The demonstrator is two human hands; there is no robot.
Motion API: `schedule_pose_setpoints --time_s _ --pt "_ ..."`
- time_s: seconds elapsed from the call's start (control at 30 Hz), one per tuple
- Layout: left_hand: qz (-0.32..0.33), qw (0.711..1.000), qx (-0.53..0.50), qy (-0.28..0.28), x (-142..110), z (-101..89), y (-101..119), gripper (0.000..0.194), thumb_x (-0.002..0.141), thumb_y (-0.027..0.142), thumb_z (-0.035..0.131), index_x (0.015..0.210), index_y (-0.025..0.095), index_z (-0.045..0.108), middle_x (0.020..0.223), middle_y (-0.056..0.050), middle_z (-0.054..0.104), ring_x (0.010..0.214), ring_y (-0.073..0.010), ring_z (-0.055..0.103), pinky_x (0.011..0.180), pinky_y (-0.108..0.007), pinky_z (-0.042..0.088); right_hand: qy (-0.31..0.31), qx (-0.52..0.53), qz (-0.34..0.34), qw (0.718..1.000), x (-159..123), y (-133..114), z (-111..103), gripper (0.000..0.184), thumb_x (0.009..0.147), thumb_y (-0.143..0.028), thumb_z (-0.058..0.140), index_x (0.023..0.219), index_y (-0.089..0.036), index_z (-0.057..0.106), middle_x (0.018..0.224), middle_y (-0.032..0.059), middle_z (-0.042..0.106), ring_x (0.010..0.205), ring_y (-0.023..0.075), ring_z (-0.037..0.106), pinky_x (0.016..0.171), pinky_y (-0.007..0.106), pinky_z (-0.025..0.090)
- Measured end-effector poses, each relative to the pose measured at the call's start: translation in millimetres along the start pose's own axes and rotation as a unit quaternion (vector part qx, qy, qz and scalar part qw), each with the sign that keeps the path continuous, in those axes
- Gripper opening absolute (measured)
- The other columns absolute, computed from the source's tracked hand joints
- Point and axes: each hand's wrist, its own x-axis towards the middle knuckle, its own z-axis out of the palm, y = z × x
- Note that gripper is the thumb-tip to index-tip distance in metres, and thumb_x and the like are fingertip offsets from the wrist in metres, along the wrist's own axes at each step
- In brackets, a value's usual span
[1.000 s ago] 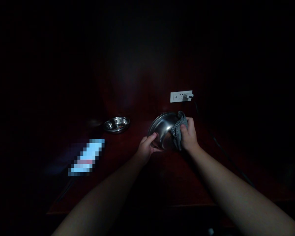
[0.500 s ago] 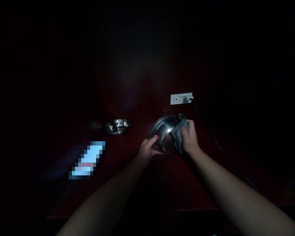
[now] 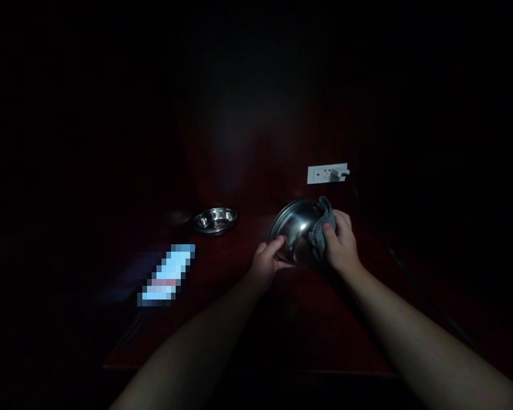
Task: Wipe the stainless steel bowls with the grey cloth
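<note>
A shiny steel bowl [image 3: 297, 228] is tilted on its side in front of me, its rounded outside facing me. My left hand [image 3: 267, 264] grips its lower left rim, thumb on the outer surface and fingers underneath. My right hand [image 3: 342, 240] is closed on a grey-green textured cloth [image 3: 321, 232] and presses it against the bowl's right side. The cloth hides that part of the bowl, and the bowl's inside is turned out of sight.
A second, shallower steel bowl [image 3: 215, 221] stands on the dark red table [image 3: 248, 319] at the left. Nearer lies a lit, blurred-out screen [image 3: 169, 276] with a cable. A white wall socket [image 3: 327, 173] holds a plug, whose cord [image 3: 414, 282] runs down the right side.
The whole view has shifted, so everything sits a little farther right in the picture. Both hands keep their hold on bowl and cloth, with hardly any movement between them.
</note>
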Motion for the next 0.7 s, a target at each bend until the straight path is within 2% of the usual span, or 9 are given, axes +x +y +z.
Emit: schedule_pose_setpoints --time_s 0.43,0.7 --pt "0.012 1.0 0.013 0.005 -1.9 3.2 2.3 0.031 0.068 0.034 0.069 0.081 0.007 0.06 0.073 -0.011 0.067 0.068 -0.0225 0.065 0.069 -0.05 0.054 -0.035 0.019 0.01 0.999 -5.2 -2.7 5.7 0.044 0.088 -0.045 0.038 0.123 -0.019 0.045 0.119 0.0115 0.052 0.114 0.0262 0.048 0.1 0.048 0.035" --pt "0.026 0.999 0.045 -0.008 -2.0 1.7 2.7 0.033 0.068 0.037 0.068 0.079 0.007 0.063 0.069 -0.01 0.068 0.064 -0.0207 0.065 0.068 -0.044 0.055 -0.045 0.049 0.037 0.997 -6.5 1.5 7.8 0.043 0.088 -0.045 0.04 0.123 -0.021 0.045 0.121 0.0103 0.054 0.113 0.0252 0.049 0.099 0.047 0.036"
